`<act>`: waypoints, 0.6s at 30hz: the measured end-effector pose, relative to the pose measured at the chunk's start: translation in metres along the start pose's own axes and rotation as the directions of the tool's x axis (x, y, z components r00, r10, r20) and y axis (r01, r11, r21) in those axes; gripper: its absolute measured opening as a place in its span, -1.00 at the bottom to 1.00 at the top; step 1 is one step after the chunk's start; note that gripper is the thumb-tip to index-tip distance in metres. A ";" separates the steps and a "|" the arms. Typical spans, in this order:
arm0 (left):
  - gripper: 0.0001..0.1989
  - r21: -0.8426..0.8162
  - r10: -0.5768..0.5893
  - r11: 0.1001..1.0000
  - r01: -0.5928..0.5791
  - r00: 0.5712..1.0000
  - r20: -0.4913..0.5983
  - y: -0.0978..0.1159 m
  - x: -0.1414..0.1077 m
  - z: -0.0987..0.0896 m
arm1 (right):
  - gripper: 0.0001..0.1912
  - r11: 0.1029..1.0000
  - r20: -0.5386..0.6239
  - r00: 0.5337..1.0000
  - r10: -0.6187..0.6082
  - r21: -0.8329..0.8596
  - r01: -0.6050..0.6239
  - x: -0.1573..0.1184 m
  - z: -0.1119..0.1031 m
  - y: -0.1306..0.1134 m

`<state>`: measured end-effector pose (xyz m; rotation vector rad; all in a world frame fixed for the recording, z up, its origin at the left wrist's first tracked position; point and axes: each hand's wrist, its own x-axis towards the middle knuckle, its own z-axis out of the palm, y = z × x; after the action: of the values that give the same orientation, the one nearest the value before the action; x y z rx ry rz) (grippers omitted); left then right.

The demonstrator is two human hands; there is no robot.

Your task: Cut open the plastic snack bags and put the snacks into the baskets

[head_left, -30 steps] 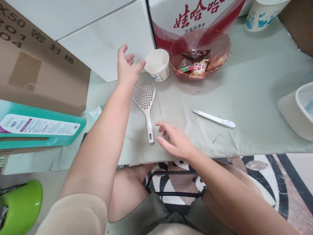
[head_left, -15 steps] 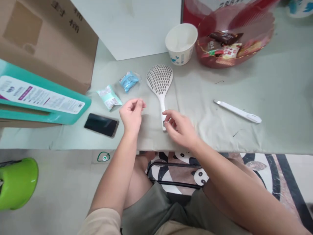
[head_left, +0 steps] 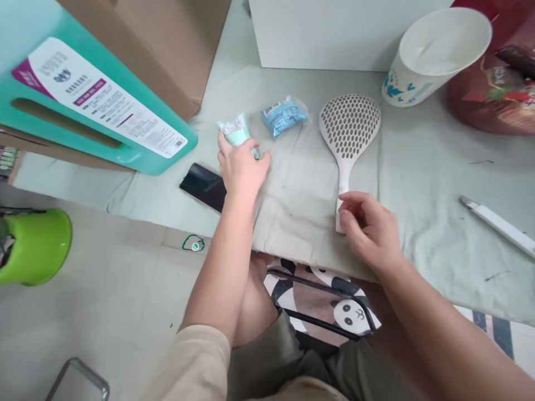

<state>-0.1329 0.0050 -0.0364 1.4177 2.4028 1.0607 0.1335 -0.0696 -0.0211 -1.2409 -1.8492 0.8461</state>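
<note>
My left hand (head_left: 242,164) reaches over a small mint-green packet (head_left: 235,129), its spread fingers touching it. The hand covers the packet's lower part, and the thumb stands off to the right. A blue wrapped packet (head_left: 285,116) lies just to the right. Beside the handle of a pale grey skimmer (head_left: 350,125) rests my right hand (head_left: 371,225), loosely curled with a gap between thumb and forefinger. Its fingertips overlap the handle end, though I cannot tell whether they press on it. Under my left forearm, a dark phone (head_left: 203,186) is partly hidden.
A teal jug (head_left: 167,159) and a cardboard box (head_left: 184,67) stand at left. A paper cup (head_left: 403,83), a white box (head_left: 326,39) and a red bowl (head_left: 468,114) with snacks are at the back. A white-handled utility knife (head_left: 501,225) lies right. A green bin (head_left: 45,245) is on the floor.
My left hand has opened and moved onto the mint-green packet. My right hand stays by the skimmer handle. The view has shifted left and closer.
</note>
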 end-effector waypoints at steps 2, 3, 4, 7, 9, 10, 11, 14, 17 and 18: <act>-0.76 0.007 -0.048 0.999 0.048 0.998 0.027 0.004 -0.002 -0.003 | -0.79 1.000 -0.002 1.000 0.017 -0.001 -0.017 -0.001 0.000 0.002; -0.75 0.003 -0.056 0.998 0.056 0.998 0.038 0.006 -0.004 -0.005 | -0.79 1.000 -0.003 1.000 0.024 0.000 -0.024 -0.002 0.001 0.002; -0.75 -0.007 -0.054 0.999 0.054 0.997 0.048 0.008 -0.005 -0.007 | -0.79 1.000 -0.004 1.000 0.030 0.000 -0.030 -0.003 0.001 0.003; -0.78 -0.099 0.018 0.995 -0.013 0.998 0.057 0.011 -0.012 -0.011 | -0.78 0.999 -0.016 0.999 0.042 -0.002 -0.042 -0.005 0.002 0.004; -0.82 -0.214 0.109 0.972 -0.095 0.992 0.055 0.015 -0.017 -0.014 | -0.78 0.999 -0.030 0.998 0.046 0.005 -0.046 -0.006 0.002 0.005; -0.83 -0.281 0.155 0.950 -0.134 0.986 0.054 0.018 -0.021 -0.015 | -0.77 0.999 -0.038 0.998 0.047 0.007 -0.047 -0.007 0.002 0.005; -0.84 -0.350 0.192 0.923 -0.161 0.980 0.055 0.024 -0.026 -0.015 | -0.77 0.999 -0.044 0.998 0.050 0.007 -0.049 -0.007 0.001 0.005; -0.80 -0.578 0.238 0.806 -0.125 0.964 0.123 0.046 -0.048 -0.009 | -0.78 0.999 -0.074 0.996 0.052 0.000 -0.052 -0.008 -0.003 0.006; -0.69 -0.802 0.308 0.585 0.120 0.882 0.357 0.071 -0.077 0.003 | -0.76 0.999 -0.143 0.989 0.046 -0.010 -0.048 -0.008 -0.012 0.009; -0.67 -0.838 0.350 0.495 0.230 0.830 0.434 0.078 -0.086 0.008 | -0.77 0.999 -0.171 0.984 0.044 -0.011 -0.047 -0.008 -0.015 0.011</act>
<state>-0.0278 -0.0379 -0.0096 1.1478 1.0455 1.3345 0.1531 -0.0719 -0.0245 -1.3270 -1.6994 0.7276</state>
